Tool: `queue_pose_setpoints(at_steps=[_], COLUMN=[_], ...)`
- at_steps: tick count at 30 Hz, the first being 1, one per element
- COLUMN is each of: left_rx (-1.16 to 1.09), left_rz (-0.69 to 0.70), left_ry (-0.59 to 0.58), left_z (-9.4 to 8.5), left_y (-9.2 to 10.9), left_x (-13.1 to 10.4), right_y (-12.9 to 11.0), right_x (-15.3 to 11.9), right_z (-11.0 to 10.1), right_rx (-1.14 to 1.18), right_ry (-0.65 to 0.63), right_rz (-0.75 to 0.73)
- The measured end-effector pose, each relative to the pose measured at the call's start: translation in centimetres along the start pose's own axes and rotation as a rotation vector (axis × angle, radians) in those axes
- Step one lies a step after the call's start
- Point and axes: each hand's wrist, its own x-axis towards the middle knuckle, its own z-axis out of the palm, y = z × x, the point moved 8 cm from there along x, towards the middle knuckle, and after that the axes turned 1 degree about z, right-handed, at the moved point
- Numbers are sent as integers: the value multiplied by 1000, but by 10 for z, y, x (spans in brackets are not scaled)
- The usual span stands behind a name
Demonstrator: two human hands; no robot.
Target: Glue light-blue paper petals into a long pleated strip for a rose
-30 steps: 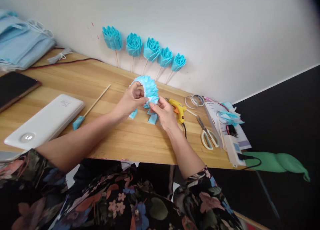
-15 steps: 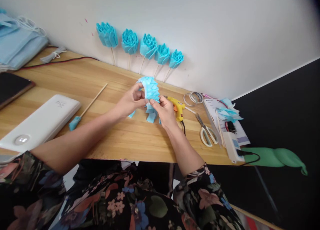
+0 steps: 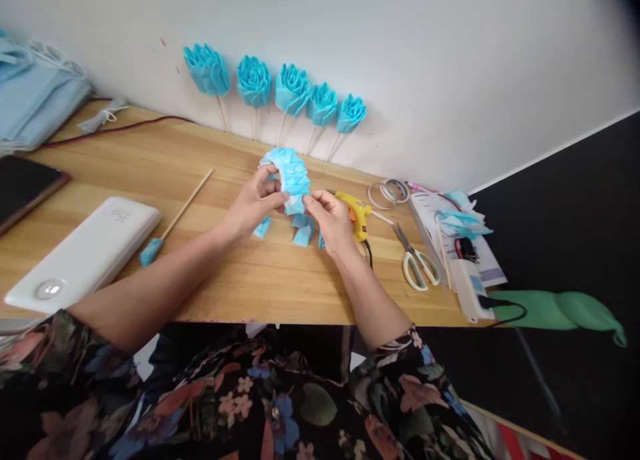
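My left hand pinches a curved strip of overlapping light-blue folded pieces, its thumb on the white inner edge. At the strip's lower right edge, the thumb and index finger of my right hand are pressed together on the blue material. Below the strip, loose blue folded pieces lie on the wooden table. A yellow glue gun rests just right of my right hand, partly hidden by it. Left of my left arm lies a stick with a small blue bud at its end.
Several blue flowers on sticks lean against the wall. Scissors, tape rolls and a white power strip are on the right. A white power bank, a phone and stacked blue masks are on the left.
Both hands and the strip appear slightly further left. My right fingers have shifted from the strip's front towards its lower right edge, and the gap between the hands has widened.
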Motion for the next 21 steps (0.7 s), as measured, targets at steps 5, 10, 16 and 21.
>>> queue_pose_setpoints(at_steps=[5, 10, 16, 21], left_rx=[-69, -66, -95, -133], left_rz=[-77, -63, -52, -55], left_ry=[-11, 0, 67, 126], left_z=[5, 3, -4, -9], left_y=[-2, -3, -4, -4], left_x=[-3, -2, 0, 1], right_y=[2, 5, 3, -6], right_x=[-1, 0, 1, 5], right_z=[0, -1, -6, -22], right_rx=[12, 40, 18, 35], right_ry=[17, 2, 5, 90], right_rz=[-6, -21, -20, -73])
